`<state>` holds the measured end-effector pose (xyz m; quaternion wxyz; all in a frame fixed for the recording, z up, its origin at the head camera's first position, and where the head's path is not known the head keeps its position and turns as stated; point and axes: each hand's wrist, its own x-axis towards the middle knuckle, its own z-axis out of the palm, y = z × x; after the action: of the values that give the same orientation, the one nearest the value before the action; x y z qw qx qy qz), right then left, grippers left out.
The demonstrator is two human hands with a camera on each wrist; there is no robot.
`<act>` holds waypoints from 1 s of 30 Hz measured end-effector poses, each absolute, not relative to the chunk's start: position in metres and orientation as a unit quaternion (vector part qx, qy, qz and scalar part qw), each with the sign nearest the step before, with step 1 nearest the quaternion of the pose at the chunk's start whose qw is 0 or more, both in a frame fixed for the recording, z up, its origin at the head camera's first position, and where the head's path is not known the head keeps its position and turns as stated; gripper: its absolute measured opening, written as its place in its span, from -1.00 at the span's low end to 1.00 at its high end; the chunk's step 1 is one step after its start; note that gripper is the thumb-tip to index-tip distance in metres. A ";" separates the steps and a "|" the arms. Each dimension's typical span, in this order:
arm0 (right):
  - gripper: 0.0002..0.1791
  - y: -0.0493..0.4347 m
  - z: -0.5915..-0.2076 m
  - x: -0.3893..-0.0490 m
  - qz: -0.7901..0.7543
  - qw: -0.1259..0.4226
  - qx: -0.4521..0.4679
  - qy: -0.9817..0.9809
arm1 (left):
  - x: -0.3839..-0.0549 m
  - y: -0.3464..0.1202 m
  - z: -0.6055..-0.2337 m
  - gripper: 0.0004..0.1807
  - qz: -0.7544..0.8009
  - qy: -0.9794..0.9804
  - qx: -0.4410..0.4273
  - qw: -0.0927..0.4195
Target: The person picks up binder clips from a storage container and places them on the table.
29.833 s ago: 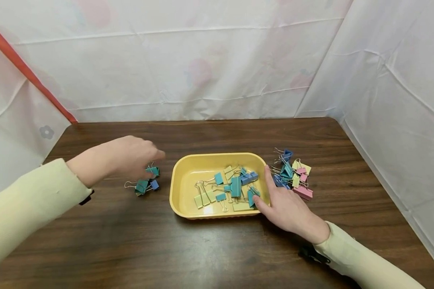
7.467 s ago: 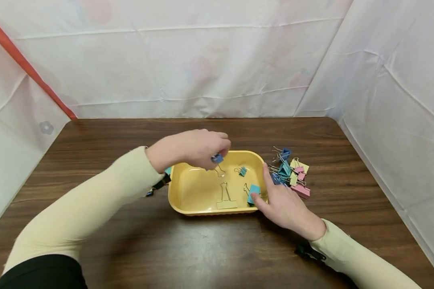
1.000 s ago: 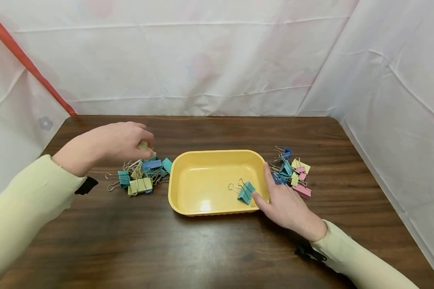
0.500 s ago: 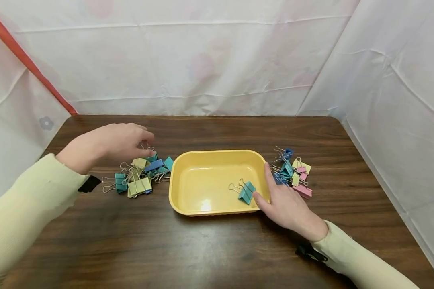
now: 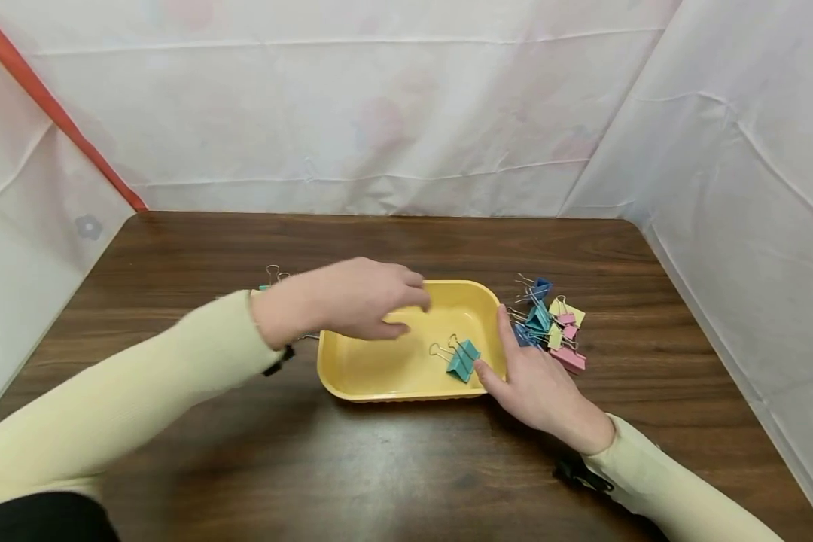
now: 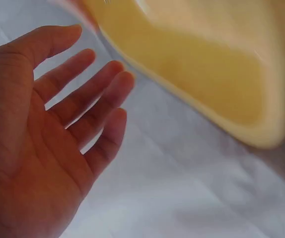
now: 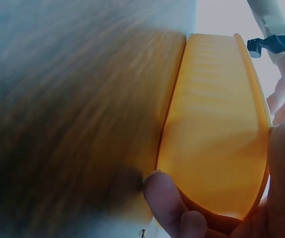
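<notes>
My left hand [image 5: 352, 299] hovers over the yellow plastic tray [image 5: 379, 396], its fingers spread and holding nothing; the left wrist view shows its bare palm [image 6: 38, 139]. One teal binder clip [image 5: 462, 361] lies in the right part of the tray, wire handles pointing to the upper left. At the tray's right end my right hand [image 5: 549, 391] grips the wall, thumb over the rim and index finger along the edge. In the right wrist view, fingertips [image 7: 165, 198] curl against the outside of the tray near its base.
Right of the tray lies a pile of blue, teal, yellow and pink binder clips [image 5: 549, 324]. Left of it, my left arm hides most of another pile, with some wire handles [image 5: 273, 272] showing. White sheeting [image 5: 379, 113] stands behind the brown table [image 5: 393, 467].
Over the longer span, the tray's many clips have dwindled to one and the left pile has grown. My left hand has just let go of a yellow clip there and swung right over the tray.
</notes>
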<state>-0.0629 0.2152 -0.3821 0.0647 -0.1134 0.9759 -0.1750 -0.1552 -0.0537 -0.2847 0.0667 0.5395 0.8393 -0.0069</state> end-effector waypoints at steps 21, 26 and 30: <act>0.00 0.217 -0.383 -0.066 -0.188 0.053 -0.126 0.973 | -0.150 0.047 -0.341 -0.56 -0.140 0.786 0.586 0.137; 0.00 0.215 -0.383 -0.066 -0.187 0.064 -0.118 0.973 | -0.155 0.037 -0.327 -0.58 -0.125 0.798 0.573 0.143; 0.00 0.215 -0.382 -0.065 -0.185 0.068 -0.111 0.974 | -0.159 0.010 -0.304 -0.68 -0.095 0.814 0.562 0.110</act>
<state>-0.0648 0.2151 -0.3823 0.0683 -0.1107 0.9740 -0.1853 -0.1588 0.0100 -0.3036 0.1105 0.5622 0.8141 -0.0947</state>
